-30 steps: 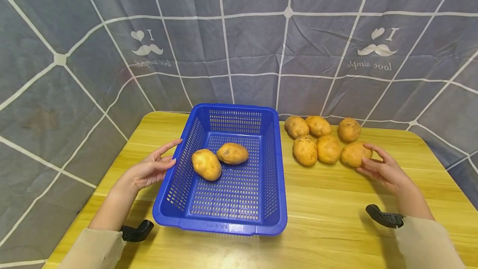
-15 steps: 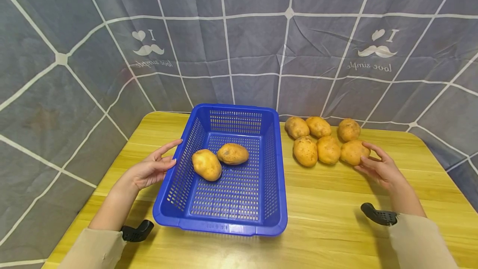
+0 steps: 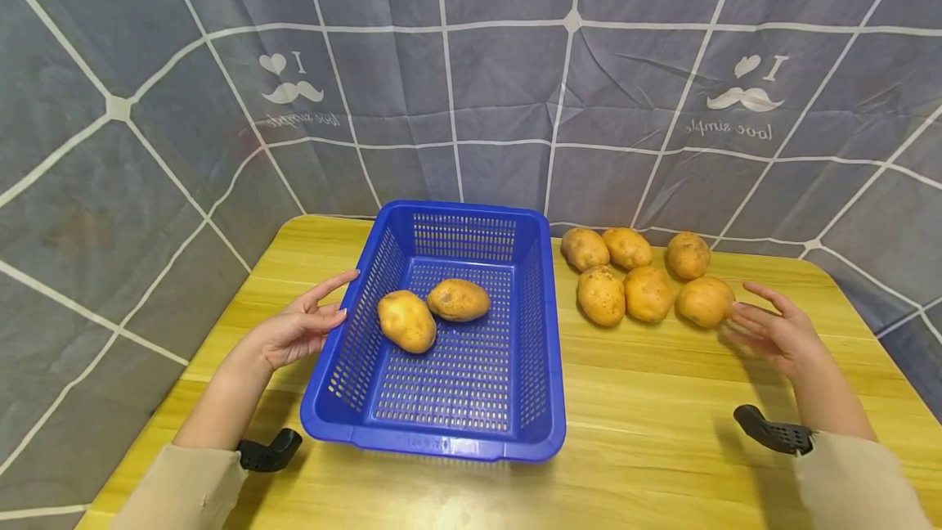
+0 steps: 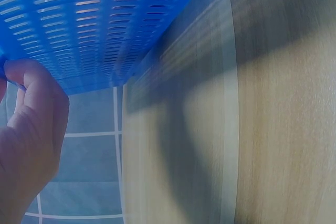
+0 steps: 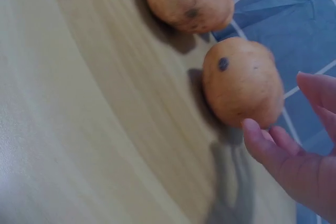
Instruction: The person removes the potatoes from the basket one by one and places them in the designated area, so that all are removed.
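Note:
A blue plastic basket [image 3: 430,446] with slotted walls stands on the table, two potatoes [image 3: 407,322] lying inside it. My left hand [image 3: 298,332] holds its left rim between thumb and fingers; the left wrist view shows the bent fingers [image 4: 39,85] right at the rim. On the right lie several loose potatoes [image 3: 648,294] in two uneven rows. My right hand [image 3: 783,334] is spread beside the front right potato [image 3: 705,302], holding nothing. In the right wrist view, the thumb [image 5: 268,150] comes close to the near potato [image 5: 242,82], with a gap between the fingers.
A grey curtain [image 3: 500,88] with white grid lines hangs behind and to the left of the wooden table [image 3: 633,415]. Black wrist mounts [image 3: 773,432] sit on both forearms. The farther potatoes rest close to the curtain.
My right hand first nudged the front right potato slightly left, then drew away rightward with fingers spreading; that potato now sits a little apart from its neighbour. The left hand stays at the basket.

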A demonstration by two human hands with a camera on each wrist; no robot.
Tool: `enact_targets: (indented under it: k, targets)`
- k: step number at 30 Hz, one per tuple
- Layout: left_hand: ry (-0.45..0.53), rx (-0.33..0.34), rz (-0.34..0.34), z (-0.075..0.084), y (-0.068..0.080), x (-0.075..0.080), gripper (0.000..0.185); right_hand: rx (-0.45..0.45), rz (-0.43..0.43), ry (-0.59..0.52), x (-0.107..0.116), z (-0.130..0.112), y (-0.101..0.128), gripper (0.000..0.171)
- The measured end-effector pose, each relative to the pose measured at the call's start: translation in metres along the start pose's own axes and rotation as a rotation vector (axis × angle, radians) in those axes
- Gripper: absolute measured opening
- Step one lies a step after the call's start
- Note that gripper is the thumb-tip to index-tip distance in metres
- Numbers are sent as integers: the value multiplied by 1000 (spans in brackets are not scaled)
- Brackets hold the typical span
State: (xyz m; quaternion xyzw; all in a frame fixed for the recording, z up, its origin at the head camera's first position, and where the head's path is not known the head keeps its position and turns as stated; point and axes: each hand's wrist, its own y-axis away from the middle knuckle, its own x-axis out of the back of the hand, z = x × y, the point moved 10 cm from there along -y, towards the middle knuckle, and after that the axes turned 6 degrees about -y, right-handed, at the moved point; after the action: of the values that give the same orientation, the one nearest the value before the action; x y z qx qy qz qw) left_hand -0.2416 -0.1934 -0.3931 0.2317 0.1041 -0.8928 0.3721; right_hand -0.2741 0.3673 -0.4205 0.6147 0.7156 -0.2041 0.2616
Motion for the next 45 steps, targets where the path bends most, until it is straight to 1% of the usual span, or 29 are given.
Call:
enact_targets:
  k: [3,5,7,13,15,20,30,36,43,45]
  targets:
    - [-1,-1,3,1,0,0,52,-5,26,13,-3,-6,2,40]
    - [0,-2,9,1,0,1,52,-6,37,45,-6,-10,2,39]
    - [3,2,13,1,0,1,53,-6,32,69,-10,-11,3,38]
    - [13,8,10,-1,0,2,54,-6,-38,62,-33,-11,1,37]
    - [8,7,9,-1,0,2,53,-12,-46,61,-41,-9,1,38]
    - [0,4,8,-2,0,1,53,-33,-67,97,-59,-3,-2,38]
    - [4,7,7,-1,0,1,53,-16,-154,277,-103,7,-11,37]
    - [12,8,13,0,1,0,52,-36,-161,329,-126,15,-15,38]
    - [16,12,18,1,0,-1,52,-39,-230,393,-155,24,-21,37]
    - [18,11,16,2,0,-1,52,-47,-241,392,-162,27,-23,36]
